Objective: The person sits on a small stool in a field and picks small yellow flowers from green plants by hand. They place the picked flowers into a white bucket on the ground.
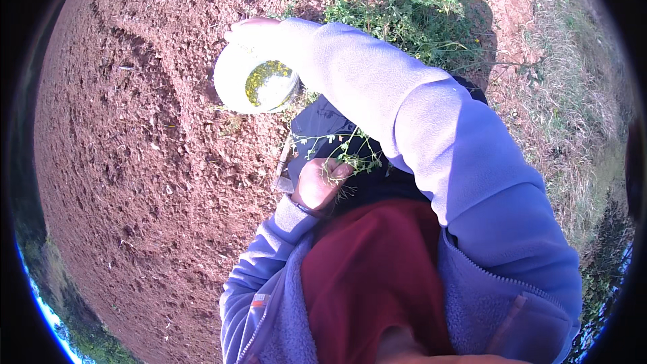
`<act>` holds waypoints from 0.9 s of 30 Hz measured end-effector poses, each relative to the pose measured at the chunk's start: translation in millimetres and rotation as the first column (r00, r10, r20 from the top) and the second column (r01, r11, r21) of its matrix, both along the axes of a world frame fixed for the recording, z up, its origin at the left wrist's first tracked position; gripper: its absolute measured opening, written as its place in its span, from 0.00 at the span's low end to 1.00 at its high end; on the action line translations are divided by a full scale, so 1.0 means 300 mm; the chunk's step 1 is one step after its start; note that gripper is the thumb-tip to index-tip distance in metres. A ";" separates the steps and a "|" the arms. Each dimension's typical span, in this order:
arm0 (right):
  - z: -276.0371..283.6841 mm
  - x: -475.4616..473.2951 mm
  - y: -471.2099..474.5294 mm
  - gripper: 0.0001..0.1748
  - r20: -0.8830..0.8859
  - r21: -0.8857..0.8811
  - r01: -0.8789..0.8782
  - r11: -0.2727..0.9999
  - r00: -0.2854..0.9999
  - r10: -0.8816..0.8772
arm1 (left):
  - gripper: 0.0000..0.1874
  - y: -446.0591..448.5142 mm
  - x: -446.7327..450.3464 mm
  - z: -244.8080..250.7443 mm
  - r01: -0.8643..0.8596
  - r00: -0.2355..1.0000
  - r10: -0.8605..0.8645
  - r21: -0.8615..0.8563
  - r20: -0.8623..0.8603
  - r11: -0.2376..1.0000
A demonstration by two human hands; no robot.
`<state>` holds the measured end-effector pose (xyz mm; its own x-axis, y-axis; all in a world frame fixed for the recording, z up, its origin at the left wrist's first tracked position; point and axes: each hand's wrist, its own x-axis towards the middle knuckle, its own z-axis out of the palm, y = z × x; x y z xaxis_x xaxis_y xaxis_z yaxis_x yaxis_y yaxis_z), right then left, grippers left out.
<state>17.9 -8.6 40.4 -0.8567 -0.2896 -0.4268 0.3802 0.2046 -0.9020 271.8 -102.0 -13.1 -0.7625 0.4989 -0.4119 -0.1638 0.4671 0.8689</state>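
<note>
My left hand (319, 182) is in front of my lap, its fingers closed around thin green stems with small leaves (349, 151). My right arm stretches across to a white bucket (230, 83) on the soil. Small yellow flowers (270, 68) lie inside along its wall; glare washes out part of the interior. At the bucket's far side is my right hand (252, 25), overexposed and partly covered by the sleeve. Its fingers are hard to make out, so whether it holds anything is unclear.
A leafy green plant with yellow flowers (404, 20) grows beyond my right forearm, partly in shadow. Reddish, clumpy soil (141, 162) spreads to the left. Dry grass (566, 96) borders the right side. Dark trousers (323, 121) cover my legs.
</note>
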 end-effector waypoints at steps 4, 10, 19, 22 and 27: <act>-0.008 0.033 0.101 0.20 -0.049 -0.092 0.080 0.993 0.995 -0.085 | 0.17 -0.024 0.001 -0.018 -0.083 0.995 0.070 0.182 0.075 0.980; 0.190 0.455 0.522 0.15 -0.379 -0.484 -0.195 0.853 0.925 -0.003 | 0.07 -0.081 0.025 0.009 -0.192 0.979 0.173 0.203 0.107 0.960; 0.265 0.871 0.903 0.16 -0.464 -0.329 0.230 0.916 0.806 -0.368 | 0.10 -0.115 0.148 0.194 -0.067 0.871 -0.099 -0.315 -0.482 0.947; 0.236 0.950 0.966 0.13 -0.487 -0.246 0.227 0.942 0.812 -0.322 | 0.10 -0.135 0.240 0.279 -0.084 0.860 -0.142 -0.411 -0.490 0.908; 0.121 1.060 0.994 0.19 -0.545 0.350 0.140 0.926 0.835 0.080 | 0.07 -0.295 0.371 0.334 -0.181 0.843 -0.209 -0.627 -0.496 0.757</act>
<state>335.9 289.6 76.8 -0.9830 -0.1793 0.0404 -0.1346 0.5524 -0.8227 383.1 -190.5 86.9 -0.9418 0.2827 -0.1817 0.2180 0.9255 0.3096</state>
